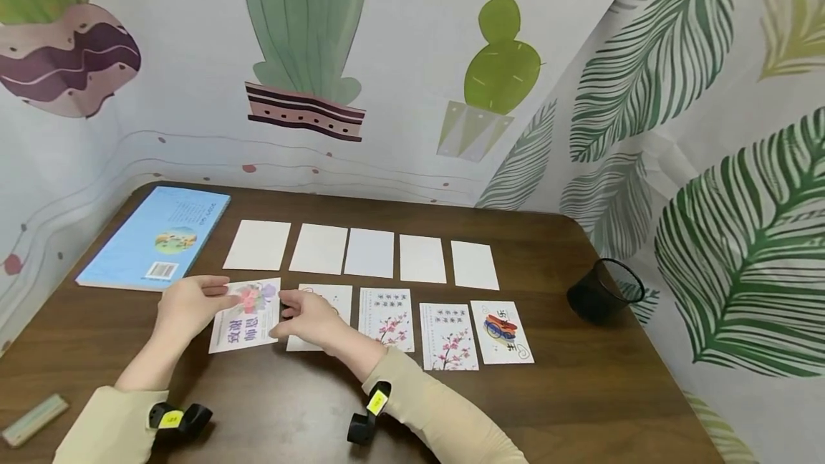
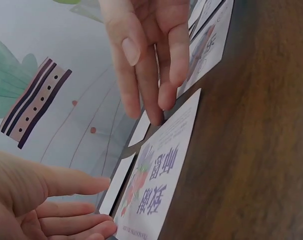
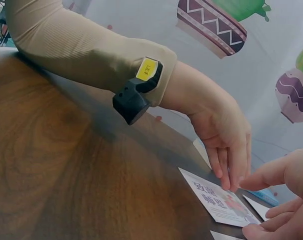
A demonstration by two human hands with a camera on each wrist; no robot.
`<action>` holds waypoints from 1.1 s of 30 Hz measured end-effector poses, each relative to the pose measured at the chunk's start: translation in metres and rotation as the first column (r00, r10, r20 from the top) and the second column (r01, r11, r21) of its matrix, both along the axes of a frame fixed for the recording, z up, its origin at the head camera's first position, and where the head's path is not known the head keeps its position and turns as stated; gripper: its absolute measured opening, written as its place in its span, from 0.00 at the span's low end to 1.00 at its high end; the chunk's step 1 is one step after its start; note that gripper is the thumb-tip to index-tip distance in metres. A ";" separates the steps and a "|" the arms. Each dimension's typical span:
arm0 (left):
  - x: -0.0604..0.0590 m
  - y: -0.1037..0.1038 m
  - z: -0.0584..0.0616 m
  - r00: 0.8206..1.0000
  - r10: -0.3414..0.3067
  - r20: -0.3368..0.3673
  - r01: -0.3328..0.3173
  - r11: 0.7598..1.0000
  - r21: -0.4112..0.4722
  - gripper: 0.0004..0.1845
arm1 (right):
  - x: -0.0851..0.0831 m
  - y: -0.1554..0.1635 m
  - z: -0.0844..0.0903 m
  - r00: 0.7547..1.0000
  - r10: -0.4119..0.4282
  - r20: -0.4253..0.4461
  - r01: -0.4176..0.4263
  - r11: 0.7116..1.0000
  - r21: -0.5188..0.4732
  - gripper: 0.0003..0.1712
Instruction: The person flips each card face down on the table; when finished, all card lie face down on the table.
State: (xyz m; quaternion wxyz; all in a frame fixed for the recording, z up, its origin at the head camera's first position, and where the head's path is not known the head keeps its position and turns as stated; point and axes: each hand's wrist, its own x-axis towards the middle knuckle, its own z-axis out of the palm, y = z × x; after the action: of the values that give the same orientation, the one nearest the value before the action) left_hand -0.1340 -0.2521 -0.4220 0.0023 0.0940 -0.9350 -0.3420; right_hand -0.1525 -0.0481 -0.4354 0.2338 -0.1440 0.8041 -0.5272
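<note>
The person wears a beige, finely ribbed knit top with long sleeves; the left sleeve [image 1: 106, 424] and the right sleeve [image 1: 438, 414] both end just short of the wrist. A small black plastic camera unit is strapped to each wrist, the left one [image 1: 177, 419] and the right one [image 1: 369, 412], each with a small yellow label on top; the print is too small to read. The left hand [image 1: 187, 304] and right hand [image 1: 308, 316] are bare, without rings or gloves.
</note>
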 end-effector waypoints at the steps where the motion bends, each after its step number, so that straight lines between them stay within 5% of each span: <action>1: -0.001 0.000 0.000 1.000 0.001 0.011 -0.001 1.000 0.003 0.26 | 0.000 -0.001 0.000 1.000 -0.001 -0.011 0.001 1.000 0.010 0.37; 9: -0.004 -0.005 0.002 0.999 -0.013 0.050 0.014 1.000 -0.003 0.27 | 0.004 -0.006 0.003 1.000 -0.003 0.000 0.003 1.000 -0.011 0.39; 15: -0.005 -0.008 0.001 0.998 -0.023 0.065 0.021 0.999 0.026 0.29 | 0.004 -0.008 0.002 0.995 -0.056 0.084 0.067 0.990 -0.128 0.38; 27: -0.003 -0.004 0.000 0.998 -0.043 0.048 0.041 0.999 0.029 0.34 | 0.005 -0.018 -0.006 0.954 -0.217 0.207 0.275 0.909 -0.312 0.38; 33: 0.000 -0.004 -0.002 0.997 -0.055 0.047 0.053 0.998 0.045 0.36 | 0.006 -0.025 -0.013 0.948 -0.229 0.222 0.291 0.906 -0.309 0.39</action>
State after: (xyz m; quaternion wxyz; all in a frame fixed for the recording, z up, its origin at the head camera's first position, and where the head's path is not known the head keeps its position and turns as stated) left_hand -0.1345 -0.2565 -0.4235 -0.0314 0.0771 -0.9292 -0.3602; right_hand -0.1470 -0.0731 -0.4487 0.2052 -0.0247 0.6892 -0.6945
